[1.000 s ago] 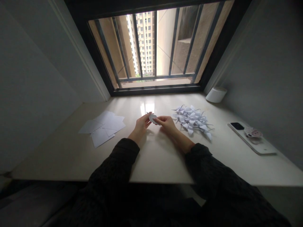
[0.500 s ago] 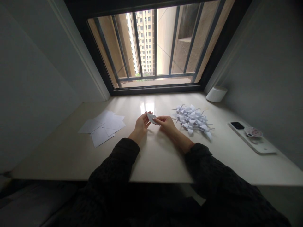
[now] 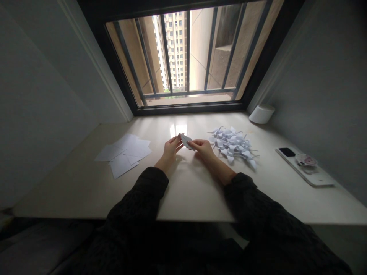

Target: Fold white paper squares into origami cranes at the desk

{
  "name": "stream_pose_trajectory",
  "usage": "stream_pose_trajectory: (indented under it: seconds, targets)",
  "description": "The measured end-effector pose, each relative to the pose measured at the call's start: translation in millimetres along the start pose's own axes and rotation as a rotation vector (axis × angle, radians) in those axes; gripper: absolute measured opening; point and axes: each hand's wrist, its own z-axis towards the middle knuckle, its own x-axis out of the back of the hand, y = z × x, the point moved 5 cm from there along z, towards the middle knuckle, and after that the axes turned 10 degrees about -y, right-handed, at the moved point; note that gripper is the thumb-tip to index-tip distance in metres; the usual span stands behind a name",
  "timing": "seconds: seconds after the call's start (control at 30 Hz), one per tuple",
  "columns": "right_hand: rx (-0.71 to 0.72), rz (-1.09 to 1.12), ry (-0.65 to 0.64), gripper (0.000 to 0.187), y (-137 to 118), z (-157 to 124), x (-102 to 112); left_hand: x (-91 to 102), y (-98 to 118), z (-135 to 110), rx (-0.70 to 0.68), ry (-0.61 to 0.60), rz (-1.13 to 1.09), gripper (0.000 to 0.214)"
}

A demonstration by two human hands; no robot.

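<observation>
On my feed, the left hand [image 3: 171,149] and right hand [image 3: 204,150] come together, pinching a small folded white paper [image 3: 186,141] at mid-desk. A heap of finished paper cranes [image 3: 233,146] lies at two o'clock; I count loose square sheets [image 3: 123,156] remaining at ten o'clock.

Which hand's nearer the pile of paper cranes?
Right. The right hand is close beside the pile of paper cranes, on its left in view, and doesn't appear to touch it. The left hand is farther off, beyond the folded paper the two hands pinch.
</observation>
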Motion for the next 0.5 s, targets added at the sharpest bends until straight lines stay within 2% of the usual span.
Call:
stream_pose_trajectory:
  seconds: [0.5]
  targets:
    - [-0.003, -0.073, -0.012, 0.047, 4.1, 0.0, -1.6, 6.4, 2.6, 0.3, 0.006, 0.116, -0.012, 0.032]
